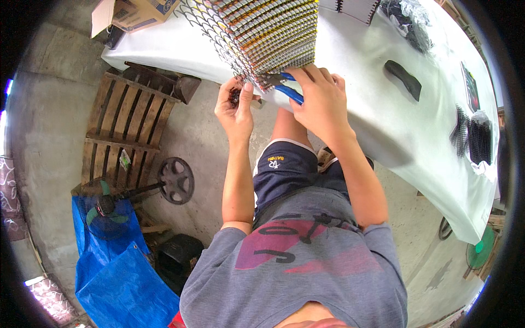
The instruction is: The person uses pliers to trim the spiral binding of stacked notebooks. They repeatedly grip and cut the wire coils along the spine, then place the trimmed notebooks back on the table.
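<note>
The right fingers (313,73) grip blue-handled pliers (291,94) at stacked spiral bindings (273,34).

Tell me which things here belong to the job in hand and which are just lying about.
Seem part of the job:
- pliers, in the right hand
- spiral-bound stack, at the pliers' tip
- dark clump, in the left hand

Seem just lying about:
- cardboard box
- wooden pallet
- fan
- blue tarp

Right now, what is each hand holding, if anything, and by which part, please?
The right hand holds pliers by the blue handles; the left hand seems to hold a dark clump, exact part unclear.
</note>
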{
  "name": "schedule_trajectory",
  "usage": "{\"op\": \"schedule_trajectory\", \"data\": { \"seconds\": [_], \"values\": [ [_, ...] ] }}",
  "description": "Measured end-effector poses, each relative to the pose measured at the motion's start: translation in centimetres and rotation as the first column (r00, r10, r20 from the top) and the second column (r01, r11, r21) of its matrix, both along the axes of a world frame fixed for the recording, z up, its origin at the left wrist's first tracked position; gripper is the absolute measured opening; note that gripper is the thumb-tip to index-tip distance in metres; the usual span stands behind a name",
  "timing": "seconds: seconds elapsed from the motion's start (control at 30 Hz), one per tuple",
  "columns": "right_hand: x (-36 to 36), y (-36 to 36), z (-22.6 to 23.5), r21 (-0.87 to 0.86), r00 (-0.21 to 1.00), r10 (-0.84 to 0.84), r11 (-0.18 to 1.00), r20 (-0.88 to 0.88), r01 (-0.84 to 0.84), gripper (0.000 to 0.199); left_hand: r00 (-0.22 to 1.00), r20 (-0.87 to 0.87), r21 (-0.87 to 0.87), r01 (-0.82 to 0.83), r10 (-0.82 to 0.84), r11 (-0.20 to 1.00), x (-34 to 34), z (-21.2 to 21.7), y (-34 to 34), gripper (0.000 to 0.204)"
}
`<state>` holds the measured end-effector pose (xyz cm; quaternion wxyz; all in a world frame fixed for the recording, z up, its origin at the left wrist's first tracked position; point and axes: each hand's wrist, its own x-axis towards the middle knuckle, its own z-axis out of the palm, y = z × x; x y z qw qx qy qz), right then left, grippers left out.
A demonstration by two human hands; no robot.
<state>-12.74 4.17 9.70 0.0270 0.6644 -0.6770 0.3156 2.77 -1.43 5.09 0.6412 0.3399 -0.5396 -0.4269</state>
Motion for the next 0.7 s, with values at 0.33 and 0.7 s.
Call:
{"op": "schedule_trajectory", "data": {
  "seconds": [0.33, 0.7],
  "values": [
    [0.4, -0.2, 0.6, 0.122, 0.999, 0.027, 0.992, 0.040, -0.031, 0.038, 0.999, -0.014, -0.011, -0.030, 0.030, 0.999, -0.3, -0.4, 0.2, 0.020],
    [-0.6, 0.6, 0.5, -0.001, 0.998, 0.004, 1.000, 0.060, -0.004, 0.044, 0.983, -0.179, 0.054, -0.023, 0.032, 0.998, 0.0, -0.7, 0.4, 0.021]
  ]
}}
